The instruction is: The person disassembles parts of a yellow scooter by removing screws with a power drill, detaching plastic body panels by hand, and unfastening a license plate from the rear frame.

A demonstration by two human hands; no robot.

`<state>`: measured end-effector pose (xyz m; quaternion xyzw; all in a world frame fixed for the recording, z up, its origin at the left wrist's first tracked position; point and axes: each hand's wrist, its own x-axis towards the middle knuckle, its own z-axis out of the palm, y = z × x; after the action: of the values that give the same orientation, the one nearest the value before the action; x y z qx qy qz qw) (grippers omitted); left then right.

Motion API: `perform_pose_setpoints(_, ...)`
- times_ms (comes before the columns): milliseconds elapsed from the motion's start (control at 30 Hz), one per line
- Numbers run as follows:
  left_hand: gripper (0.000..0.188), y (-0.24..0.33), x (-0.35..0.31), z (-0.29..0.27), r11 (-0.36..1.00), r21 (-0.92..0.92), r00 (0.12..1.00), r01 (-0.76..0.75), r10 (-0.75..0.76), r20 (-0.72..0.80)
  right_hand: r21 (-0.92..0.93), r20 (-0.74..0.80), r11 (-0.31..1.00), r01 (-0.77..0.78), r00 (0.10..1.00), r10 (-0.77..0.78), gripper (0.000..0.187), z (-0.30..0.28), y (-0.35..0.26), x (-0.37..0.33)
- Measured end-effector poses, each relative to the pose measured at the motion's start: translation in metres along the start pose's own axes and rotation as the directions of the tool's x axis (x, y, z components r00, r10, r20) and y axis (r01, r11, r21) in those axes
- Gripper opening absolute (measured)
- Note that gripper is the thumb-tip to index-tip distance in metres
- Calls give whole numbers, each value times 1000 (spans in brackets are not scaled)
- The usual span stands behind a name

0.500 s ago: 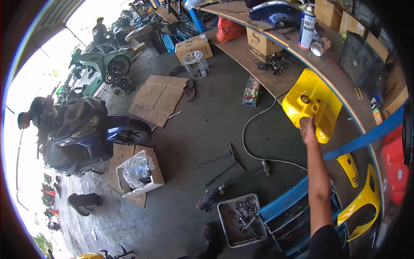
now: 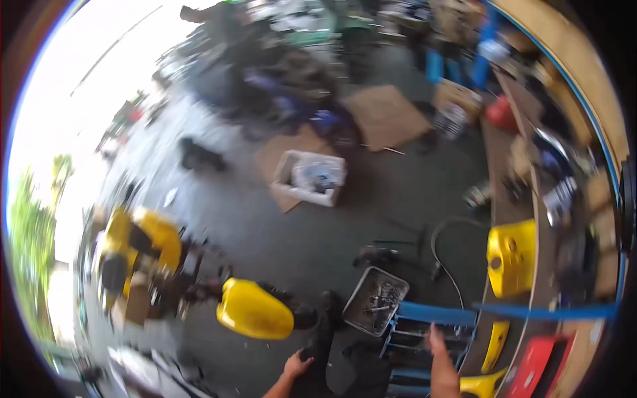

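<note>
At eleven o'clock from the person's left hand [image 2: 298,365], near but apart: glossy yellow rounded panel [image 2: 255,310]. Judged light, stiff, slick, easily scratched; best held by opposite edges. Left grip spread, nothing in it. Right hand [image 2: 434,339] overlaps slatted blue metal rack [image 2: 438,314], judged heavy, rigid, best taken by its frame; blur hides contact and grip, cannot tell. Surface: dark floor [image 2: 285,245]. Grey rectangular tray [image 2: 360,308] of metal bits at ten o'clock from right hand.

A motorcycle workshop: parked motorcycle [image 2: 282,99], yellow body panel [image 2: 516,255], and tray [image 2: 358,306] of metal parts [image 2: 387,296].
</note>
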<state>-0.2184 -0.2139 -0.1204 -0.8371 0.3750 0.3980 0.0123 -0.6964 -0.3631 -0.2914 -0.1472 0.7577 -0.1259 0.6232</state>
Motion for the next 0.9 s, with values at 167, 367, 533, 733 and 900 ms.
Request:
perform_pose_setpoints(167,63,5,-50,-45,926,-354,987,131,-89,132,-207,333,924,-321,865,375,64,49,59,-182)
perform_pose_setpoints(367,56,-99,-107,-33,756,-633,978,167,-207,10,-258,500,955,-143,827,259,57,79,85,-264)
perform_pose_setpoints(533,49,-191,-144,-40,664,-687,928,295,-371,40,-76,483,996,48,876,-6,53,110,46,-268)
perform_pose_setpoints(733,43,-347,-159,-54,485,-825,928,291,-353,120,-358,86,907,221,975,-203,45,218,0,-249)
perform_pose_setpoints(900,31,-472,-224,-45,157,-969,724,190,-690,31,-413,288,873,259,947,-145,46,336,24,-340)
